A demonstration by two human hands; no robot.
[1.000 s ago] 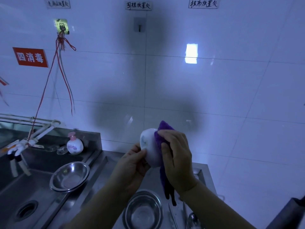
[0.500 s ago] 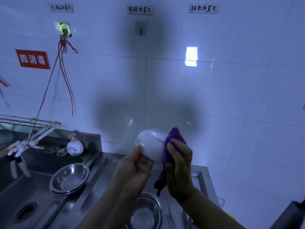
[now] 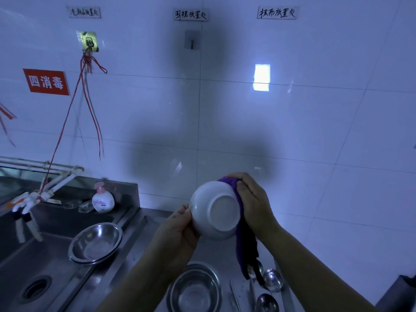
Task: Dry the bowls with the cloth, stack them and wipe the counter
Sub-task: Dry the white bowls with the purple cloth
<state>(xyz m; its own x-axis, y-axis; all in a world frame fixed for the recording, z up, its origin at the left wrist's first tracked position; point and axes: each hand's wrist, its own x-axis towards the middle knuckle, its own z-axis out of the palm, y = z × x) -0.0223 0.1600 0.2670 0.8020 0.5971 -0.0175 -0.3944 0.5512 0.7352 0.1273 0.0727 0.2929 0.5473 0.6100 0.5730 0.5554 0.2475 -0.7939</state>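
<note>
I hold a white bowl [image 3: 216, 213] up in front of me over the steel counter [image 3: 144, 239], its underside turned toward the camera. My left hand [image 3: 177, 230] grips its left rim. My right hand [image 3: 252, 201] presses a purple cloth [image 3: 244, 248] against the bowl's right side; the cloth's loose end hangs down below. A steel bowl [image 3: 194, 289] stands on the counter beneath my hands. Another steel bowl [image 3: 95, 243] rests on the sink's edge at the left.
A sink [image 3: 33, 262] with a drain lies at the lower left, a tap [image 3: 29, 197] over it. A soap pump bottle [image 3: 102, 198] stands behind the sink. Ladles [image 3: 271, 282] and utensils lie on the counter at the lower right. The tiled wall is close ahead.
The bowl has been turned so its base now faces me. My right hand with the cloth has slid round to the bowl's right and top edge.
</note>
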